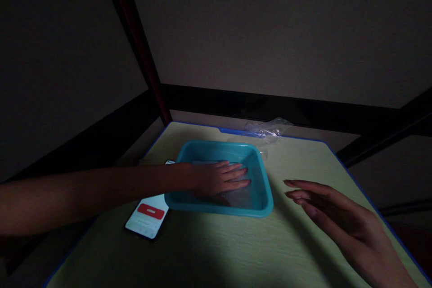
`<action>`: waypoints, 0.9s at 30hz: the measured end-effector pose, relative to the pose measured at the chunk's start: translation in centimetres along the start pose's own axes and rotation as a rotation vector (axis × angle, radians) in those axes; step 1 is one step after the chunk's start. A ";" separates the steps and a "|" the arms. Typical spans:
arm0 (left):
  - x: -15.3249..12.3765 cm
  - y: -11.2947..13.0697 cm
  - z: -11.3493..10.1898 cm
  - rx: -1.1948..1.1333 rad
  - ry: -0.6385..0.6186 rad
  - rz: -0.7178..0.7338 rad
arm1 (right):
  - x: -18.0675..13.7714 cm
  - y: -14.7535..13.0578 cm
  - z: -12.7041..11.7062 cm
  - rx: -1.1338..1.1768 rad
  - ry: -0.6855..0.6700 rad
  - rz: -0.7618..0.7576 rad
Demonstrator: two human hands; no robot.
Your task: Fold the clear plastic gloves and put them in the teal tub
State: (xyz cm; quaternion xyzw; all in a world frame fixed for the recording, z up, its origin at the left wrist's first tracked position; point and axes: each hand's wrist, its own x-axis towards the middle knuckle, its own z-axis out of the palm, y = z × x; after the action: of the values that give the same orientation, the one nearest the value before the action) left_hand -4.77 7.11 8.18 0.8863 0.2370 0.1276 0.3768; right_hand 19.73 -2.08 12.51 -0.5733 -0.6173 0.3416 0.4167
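Observation:
A teal plastic basin (222,210) with rounded corners rests on the table. Inside it, my left hand (222,179) lies flat with fingers outstretched, palm down over a pale, flat sheet-like layer (241,195) at the bottom. What that layer is I cannot make out in the dim light. To the right of the basin, my right hand (334,216) hovers apart from it, fingers loosely curved with a gap between thumb and fingers, nothing held.
A phone (148,216) with a lit screen and a red button lies left of the basin, partly under my left forearm. Crumpled clear plastic (270,129) sits at the back edge of the blue-edged table (297,153). Dark panels stand behind.

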 end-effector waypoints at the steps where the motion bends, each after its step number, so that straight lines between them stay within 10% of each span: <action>1: 0.0 0.1 -0.2 0.015 -0.003 0.007 | 0.0 0.1 0.0 -0.007 -0.003 -0.001; 15: -1.2 -0.6 -0.7 -0.150 0.134 0.189 | -0.4 0.8 -0.9 -0.074 -0.025 -0.051; 20: -1.1 -0.5 -0.4 -0.077 -0.055 0.038 | -0.5 1.0 -1.3 -0.116 -0.020 -0.089; 27: -0.1 -2.3 0.3 0.452 -0.339 0.222 | -0.8 1.6 -1.9 -0.168 -0.009 -0.169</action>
State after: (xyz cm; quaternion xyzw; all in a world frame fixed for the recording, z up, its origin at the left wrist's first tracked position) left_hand -5.52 8.26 6.25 0.9768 0.0950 -0.0377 0.1880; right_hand 22.15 -2.79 11.82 -0.5507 -0.6916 0.2548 0.3918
